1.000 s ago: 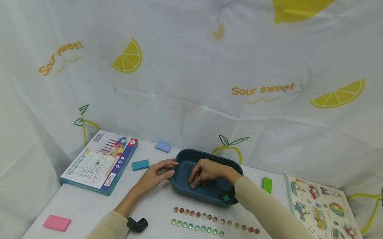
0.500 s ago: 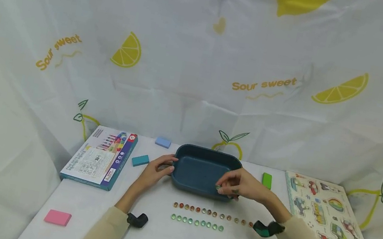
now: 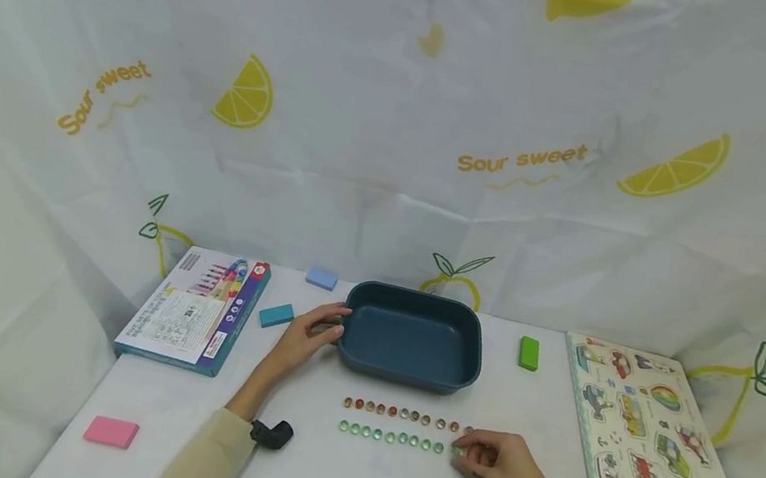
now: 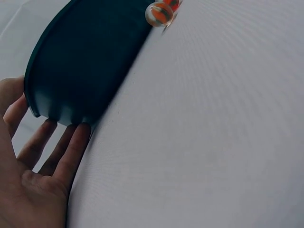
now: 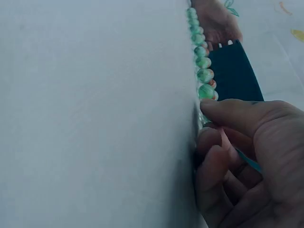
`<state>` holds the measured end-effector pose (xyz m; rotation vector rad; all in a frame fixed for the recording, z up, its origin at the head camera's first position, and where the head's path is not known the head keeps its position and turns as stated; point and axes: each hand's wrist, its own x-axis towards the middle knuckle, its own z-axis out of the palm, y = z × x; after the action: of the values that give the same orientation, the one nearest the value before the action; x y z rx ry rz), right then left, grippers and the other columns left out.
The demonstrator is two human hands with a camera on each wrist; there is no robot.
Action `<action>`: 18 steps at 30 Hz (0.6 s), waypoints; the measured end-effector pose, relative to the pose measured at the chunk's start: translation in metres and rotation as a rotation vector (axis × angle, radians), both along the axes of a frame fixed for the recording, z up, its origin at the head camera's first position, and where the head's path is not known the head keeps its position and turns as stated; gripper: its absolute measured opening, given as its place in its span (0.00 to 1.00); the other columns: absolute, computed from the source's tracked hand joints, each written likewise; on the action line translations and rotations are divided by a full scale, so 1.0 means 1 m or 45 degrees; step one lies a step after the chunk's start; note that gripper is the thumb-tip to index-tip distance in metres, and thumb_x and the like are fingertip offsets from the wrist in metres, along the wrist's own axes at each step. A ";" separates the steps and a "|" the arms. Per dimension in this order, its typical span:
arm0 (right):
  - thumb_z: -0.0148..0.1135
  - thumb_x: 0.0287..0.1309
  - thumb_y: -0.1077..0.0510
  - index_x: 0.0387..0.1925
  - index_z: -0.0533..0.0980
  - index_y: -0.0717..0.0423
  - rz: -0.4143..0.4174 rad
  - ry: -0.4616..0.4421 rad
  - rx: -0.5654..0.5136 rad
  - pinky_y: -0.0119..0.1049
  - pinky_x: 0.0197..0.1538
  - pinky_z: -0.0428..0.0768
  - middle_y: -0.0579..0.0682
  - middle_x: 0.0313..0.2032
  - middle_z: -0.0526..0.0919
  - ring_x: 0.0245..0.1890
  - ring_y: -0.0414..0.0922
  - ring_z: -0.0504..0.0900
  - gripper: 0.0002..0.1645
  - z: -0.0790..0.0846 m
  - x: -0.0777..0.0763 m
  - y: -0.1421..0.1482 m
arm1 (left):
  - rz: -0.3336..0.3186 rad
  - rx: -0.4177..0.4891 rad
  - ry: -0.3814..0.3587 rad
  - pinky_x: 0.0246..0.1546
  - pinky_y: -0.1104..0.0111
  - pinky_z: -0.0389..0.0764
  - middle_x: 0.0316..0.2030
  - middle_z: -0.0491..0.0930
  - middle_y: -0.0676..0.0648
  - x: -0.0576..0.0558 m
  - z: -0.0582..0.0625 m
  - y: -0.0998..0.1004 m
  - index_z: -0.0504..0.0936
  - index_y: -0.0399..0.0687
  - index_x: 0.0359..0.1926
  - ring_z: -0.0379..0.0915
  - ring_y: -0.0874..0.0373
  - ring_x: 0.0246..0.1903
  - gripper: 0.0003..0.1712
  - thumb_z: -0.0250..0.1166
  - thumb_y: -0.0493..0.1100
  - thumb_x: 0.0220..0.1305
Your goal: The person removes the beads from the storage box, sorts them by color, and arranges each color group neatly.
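A dark blue rectangular tray (image 3: 411, 345) stands at the back middle with nothing in it. My left hand (image 3: 300, 335) touches its left end, fingers extended against the wall, as the left wrist view also shows. In front of the tray lie a row of orange-and-clear marbles (image 3: 393, 412) and, nearer me, a row of green marbles (image 3: 390, 437). My right hand (image 3: 500, 466) is down at the right end of the green row, pinching a green marble (image 3: 456, 452) between thumb and fingers. The hand covers the right end of the orange row.
A boxed craft set (image 3: 192, 309) lies at the left, a wooden picture puzzle (image 3: 657, 441) at the right. Around the tray are a teal block (image 3: 275, 315), a light blue block (image 3: 321, 278) and a green block (image 3: 529, 353). A pink block (image 3: 111, 432) lies front left.
My right hand has come out of the tray with a green marble and moved right and toward me, down to the end of the green row. The left hand stays at the tray.
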<state>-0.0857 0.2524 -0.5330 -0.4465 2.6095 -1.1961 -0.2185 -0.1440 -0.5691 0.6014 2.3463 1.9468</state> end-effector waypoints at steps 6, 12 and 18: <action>0.77 0.61 0.53 0.42 0.89 0.48 -0.052 0.025 0.056 0.26 0.25 0.74 0.36 0.26 0.81 0.22 0.29 0.72 0.09 -0.005 0.003 -0.005 | -0.015 -0.019 0.000 0.61 0.80 0.79 0.78 0.68 0.40 0.000 -0.003 0.002 0.78 0.46 0.71 0.73 0.38 0.69 0.24 0.63 0.41 0.78; 0.78 0.60 0.53 0.44 0.89 0.47 -0.039 0.047 0.062 0.26 0.24 0.73 0.35 0.25 0.81 0.21 0.29 0.71 0.10 -0.008 0.004 -0.006 | -0.006 -0.024 -0.005 0.59 0.80 0.81 0.78 0.68 0.39 0.002 -0.002 0.002 0.77 0.46 0.72 0.73 0.37 0.69 0.25 0.63 0.41 0.78; 0.78 0.59 0.52 0.48 0.88 0.47 -0.044 0.014 0.079 0.26 0.24 0.73 0.35 0.25 0.81 0.21 0.29 0.72 0.15 -0.008 0.008 -0.008 | 0.001 0.033 0.030 0.56 0.71 0.87 0.77 0.69 0.37 0.007 -0.007 0.000 0.72 0.42 0.76 0.79 0.44 0.64 0.26 0.56 0.41 0.83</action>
<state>-0.0781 0.2445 -0.5414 -0.3984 2.6657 -1.1230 -0.2110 -0.1442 -0.5761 0.6283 2.3388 1.9847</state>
